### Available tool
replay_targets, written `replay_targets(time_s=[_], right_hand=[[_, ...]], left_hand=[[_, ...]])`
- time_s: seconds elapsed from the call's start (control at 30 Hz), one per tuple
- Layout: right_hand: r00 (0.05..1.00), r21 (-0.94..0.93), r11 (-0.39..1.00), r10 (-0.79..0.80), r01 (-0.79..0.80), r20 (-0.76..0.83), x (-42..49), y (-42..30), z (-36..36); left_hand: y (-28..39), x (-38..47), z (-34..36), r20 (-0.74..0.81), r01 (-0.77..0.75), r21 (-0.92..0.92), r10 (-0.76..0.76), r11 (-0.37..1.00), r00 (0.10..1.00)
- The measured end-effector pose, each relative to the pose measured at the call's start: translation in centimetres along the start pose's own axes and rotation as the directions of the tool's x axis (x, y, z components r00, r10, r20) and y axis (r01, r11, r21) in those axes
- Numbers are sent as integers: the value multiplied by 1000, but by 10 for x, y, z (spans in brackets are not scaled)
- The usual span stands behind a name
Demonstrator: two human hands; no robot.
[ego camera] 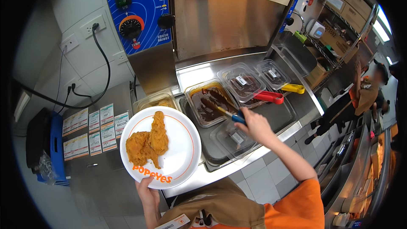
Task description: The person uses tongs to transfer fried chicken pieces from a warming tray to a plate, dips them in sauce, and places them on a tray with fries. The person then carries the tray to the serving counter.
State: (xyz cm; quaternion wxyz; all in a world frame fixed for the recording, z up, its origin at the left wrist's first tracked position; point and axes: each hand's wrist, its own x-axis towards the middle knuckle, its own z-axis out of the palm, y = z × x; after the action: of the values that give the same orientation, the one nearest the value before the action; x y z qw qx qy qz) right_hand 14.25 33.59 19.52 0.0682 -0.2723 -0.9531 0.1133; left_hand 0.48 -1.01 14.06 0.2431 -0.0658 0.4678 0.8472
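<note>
My left hand (148, 194) holds a white plate (182, 148) by its near rim, thumb on top. Pieces of fried chicken (148, 143) lie on its left half. Blue-handled tongs (237, 117) are gripped in my right hand (254, 124); their ends reach into a clear plastic container of dark brown sauce (206, 101). Below my right hand a clear plastic lid (233, 140) lies on the metal tray (208, 162). Right of the open container, red-handled tongs (272, 97) stick out from under the lid of another sauce container (241, 82).
A smaller lidded container (272, 73) with yellow-handled tongs (292, 88) stands farther right. Behind the plate is another clear container (159, 100). Printed cards (108, 121) lie on the left metal surface; a black cable (106, 57) hangs nearby. People (365, 92) stand at the far right.
</note>
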Motion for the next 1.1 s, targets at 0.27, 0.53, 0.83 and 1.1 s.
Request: replay_targets(time_s=[0.27,0.53,0.83,1.1], right_hand=[[983,37,999,-18,25,-183,-16,11,30],[998,300,952,62,-53,-22,-7,20,14],[828,831,63,-79,-552,556,18,58,-32],[741,741,-34,-79,-671,667,13,67,-10]], left_hand=[[-3,37,13,95,71,-5,-70,997,993],[-11,35,30,41,83,-7,-83,997,996],[-8,48,30,79,97,34,-99,995,992],[12,77,17,76,112,108,-121,988,990]])
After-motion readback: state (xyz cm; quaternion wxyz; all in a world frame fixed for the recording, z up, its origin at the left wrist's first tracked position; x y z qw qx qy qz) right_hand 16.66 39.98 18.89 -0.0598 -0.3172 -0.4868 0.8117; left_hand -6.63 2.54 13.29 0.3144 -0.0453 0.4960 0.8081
